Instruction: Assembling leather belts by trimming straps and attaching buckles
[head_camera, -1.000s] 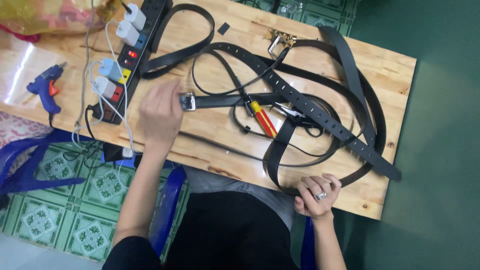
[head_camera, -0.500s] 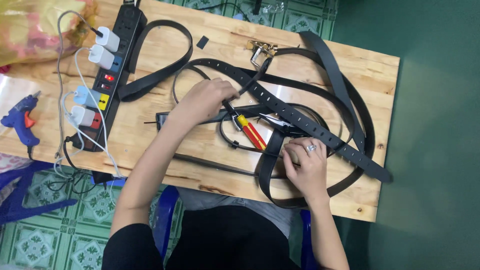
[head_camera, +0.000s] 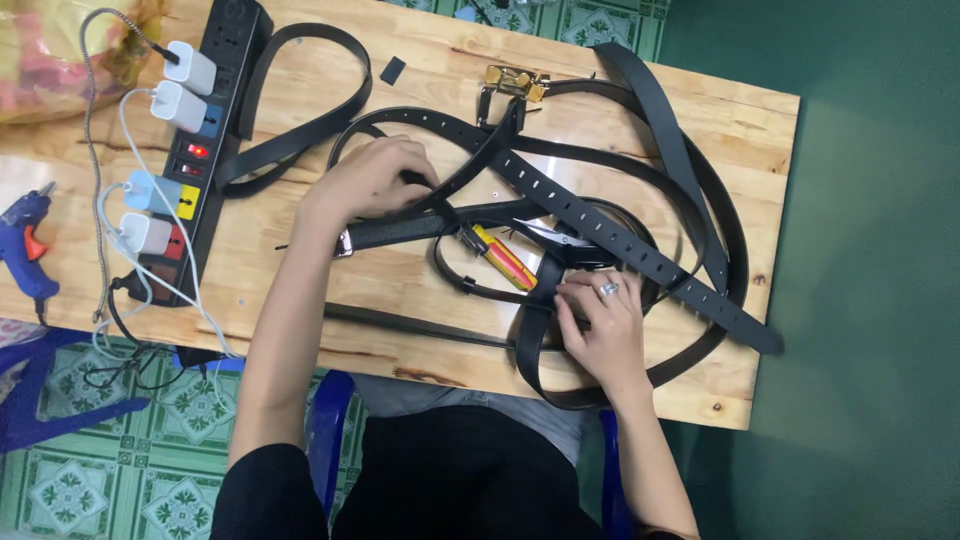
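A: Nearest hand?
B: Right hand, fingers flat, pressing a black belt loop at the wooden table edge.
A: Beyond?
B: Left hand curled, gripping a strap mid-table, beside a yellow-red screwdriver.

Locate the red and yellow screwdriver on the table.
In the head view, the screwdriver lies mid-table among the black belts, between the left hand and the right hand.
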